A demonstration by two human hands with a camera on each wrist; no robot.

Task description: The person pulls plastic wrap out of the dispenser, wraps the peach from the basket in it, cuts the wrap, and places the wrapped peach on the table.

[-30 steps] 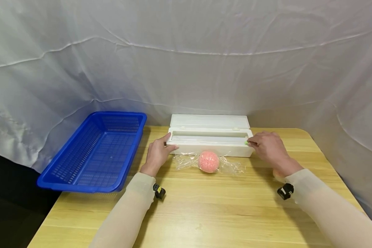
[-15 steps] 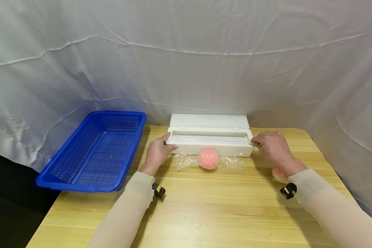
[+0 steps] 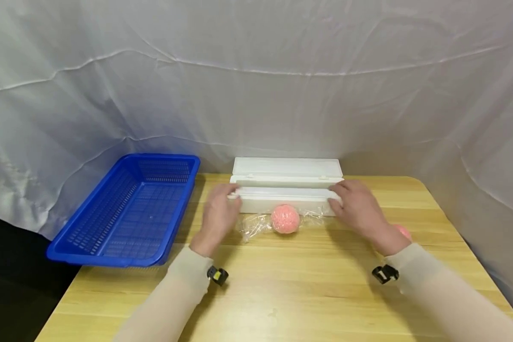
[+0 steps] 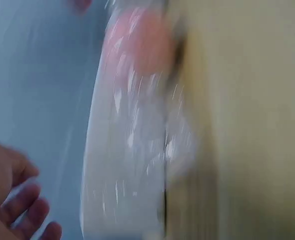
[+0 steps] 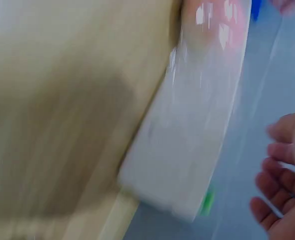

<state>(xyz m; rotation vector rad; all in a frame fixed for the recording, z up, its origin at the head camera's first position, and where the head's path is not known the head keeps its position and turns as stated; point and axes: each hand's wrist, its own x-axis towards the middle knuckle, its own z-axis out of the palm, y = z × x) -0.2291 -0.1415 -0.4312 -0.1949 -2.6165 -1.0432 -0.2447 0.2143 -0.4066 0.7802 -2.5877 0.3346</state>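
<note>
A white cling film dispenser [image 3: 256, 205] lies lengthwise on the table, its lid [image 3: 287, 167] tipped back. Against its front rests a pink ball [image 3: 285, 219], with clear film [image 3: 255, 225] spreading out on both sides. My left hand [image 3: 219, 213] is at the dispenser's left end, fingers loosely bent. At the right end is my right hand [image 3: 359, 209], its fingers relaxed and apart from the front wall in the right wrist view. A small green slider [image 5: 207, 201] shows at that end. Both hands are blurred, and contact with the top is unclear.
A blue plastic basket [image 3: 166, 237] stands on the left of the wooden table [image 3: 273, 294]. Another pinkish round thing [image 3: 403, 231] is partly hidden behind my right wrist. A pale cloth [image 3: 256, 109] hangs behind the table.
My right hand has left the green slider at the right corner and moved left over the dispenser's end. My left hand has shifted slightly. The white strip across the dispenser's top looks wider and nearer the front.
</note>
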